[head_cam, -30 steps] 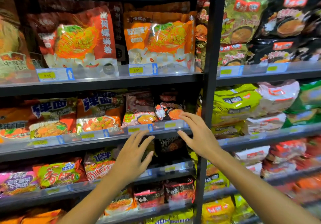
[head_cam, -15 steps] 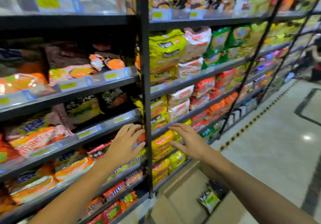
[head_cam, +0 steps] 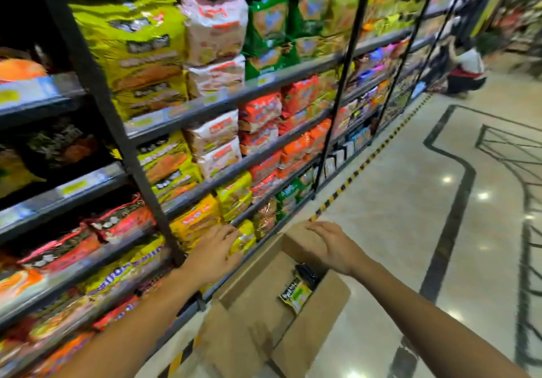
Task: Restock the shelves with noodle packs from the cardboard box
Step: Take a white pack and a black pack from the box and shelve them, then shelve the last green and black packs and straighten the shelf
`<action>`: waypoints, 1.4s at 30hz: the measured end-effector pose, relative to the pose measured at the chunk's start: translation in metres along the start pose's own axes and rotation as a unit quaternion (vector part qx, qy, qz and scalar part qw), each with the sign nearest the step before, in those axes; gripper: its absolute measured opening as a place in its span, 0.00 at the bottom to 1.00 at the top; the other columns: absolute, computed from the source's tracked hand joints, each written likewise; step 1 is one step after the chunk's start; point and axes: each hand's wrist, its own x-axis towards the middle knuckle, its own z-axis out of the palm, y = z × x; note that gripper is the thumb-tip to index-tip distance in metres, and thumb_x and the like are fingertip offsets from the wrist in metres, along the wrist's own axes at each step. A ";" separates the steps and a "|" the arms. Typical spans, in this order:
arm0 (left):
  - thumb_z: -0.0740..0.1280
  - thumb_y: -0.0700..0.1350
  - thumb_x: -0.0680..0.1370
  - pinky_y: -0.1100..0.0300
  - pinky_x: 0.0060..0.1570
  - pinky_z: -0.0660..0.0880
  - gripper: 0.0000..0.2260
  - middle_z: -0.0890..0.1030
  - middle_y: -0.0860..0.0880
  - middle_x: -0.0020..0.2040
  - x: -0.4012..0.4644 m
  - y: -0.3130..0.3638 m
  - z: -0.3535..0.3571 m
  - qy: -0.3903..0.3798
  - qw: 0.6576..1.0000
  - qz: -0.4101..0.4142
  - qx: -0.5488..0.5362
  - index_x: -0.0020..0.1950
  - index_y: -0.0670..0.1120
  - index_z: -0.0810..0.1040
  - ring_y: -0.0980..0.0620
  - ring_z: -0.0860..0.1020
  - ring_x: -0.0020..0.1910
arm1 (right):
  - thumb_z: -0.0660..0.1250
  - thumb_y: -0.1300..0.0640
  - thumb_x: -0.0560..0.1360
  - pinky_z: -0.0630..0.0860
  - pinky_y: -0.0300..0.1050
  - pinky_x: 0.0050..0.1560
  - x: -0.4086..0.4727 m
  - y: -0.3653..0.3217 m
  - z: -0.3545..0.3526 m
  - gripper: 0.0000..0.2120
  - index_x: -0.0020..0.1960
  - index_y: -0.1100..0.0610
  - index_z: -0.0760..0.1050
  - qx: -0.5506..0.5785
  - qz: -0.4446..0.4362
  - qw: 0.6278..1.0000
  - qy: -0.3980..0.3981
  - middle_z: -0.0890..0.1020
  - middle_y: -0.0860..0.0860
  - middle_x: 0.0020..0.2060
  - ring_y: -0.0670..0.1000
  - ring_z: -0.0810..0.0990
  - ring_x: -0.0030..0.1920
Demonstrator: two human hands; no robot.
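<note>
An open cardboard box [head_cam: 319,313] stands on the floor at the foot of the shelves [head_cam: 223,101]. Inside it lies a black and green noodle pack [head_cam: 296,291], with dark packs behind it. My left hand [head_cam: 214,250] is stretched out, fingers relaxed, in front of the yellow packs [head_cam: 196,219] on a low shelf, holding nothing. Over the box's far flap hovers my right hand [head_cam: 331,244], fingers straight and empty. Whether it touches the flap I cannot tell.
Black metal shelving full of noodle packs runs along the left and away to the back. A black upright post [head_cam: 117,131] stands just left of my left hand. Shiny tiled floor [head_cam: 410,201] lies to the right. A person crouches far down the aisle [head_cam: 466,69].
My view has swung right and down from the shelf front to the box on the floor. Both hands have dropped from the mid shelf to just above the box.
</note>
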 end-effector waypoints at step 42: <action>0.62 0.49 0.83 0.62 0.66 0.66 0.17 0.70 0.58 0.69 0.257 -0.017 0.649 -0.272 0.814 -0.371 -0.356 0.72 0.55 0.69 0.55 0.71 0.67 | 0.67 0.52 0.78 0.67 0.44 0.64 0.293 0.448 0.484 0.28 0.75 0.54 0.64 0.118 0.199 0.913 -0.337 0.74 0.53 0.68 0.54 0.73 0.66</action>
